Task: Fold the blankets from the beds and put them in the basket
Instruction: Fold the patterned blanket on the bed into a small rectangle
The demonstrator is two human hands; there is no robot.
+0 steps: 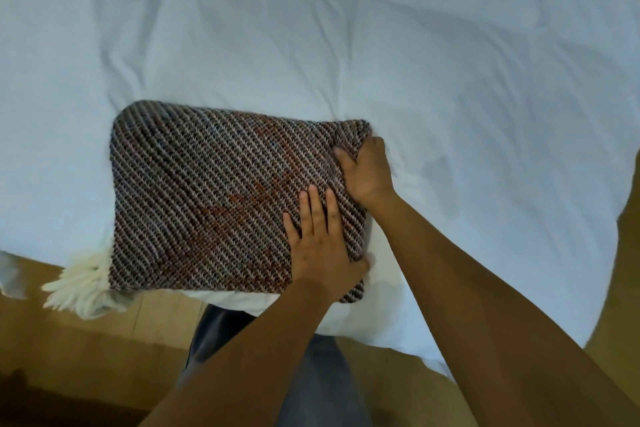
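Lying folded into a thick rectangle, the blanket [214,201] sits on the bed [450,62] close to its near edge, left of the middle. Its weave is a diagonal rib of dark brown, grey and pale threads with rust patches. The blanket's near right corner reaches just past the edge of the bed. A cream fringe [78,282] spills from the blanket's near left corner and hangs over the bed's near edge above the wooden floor [69,350].

The left hand [322,246] lies flat on top of the blanket near its near right corner. Its fingers are straight and close together, pointing toward the far side of the bed, and its palm presses down on the fabric. The right hand [367,170] grips the blanket's right edge close to the far right corner. The thumb lies on the top surface and the fingers curl round the edge, bunching the weave into small creases there. The two hands are near each other but apart.

White, wrinkled bedding covers the rest of the bed, out to its far side and both side edges. Grey trousers [322,385] show below the arms, against the near edge of the bed.
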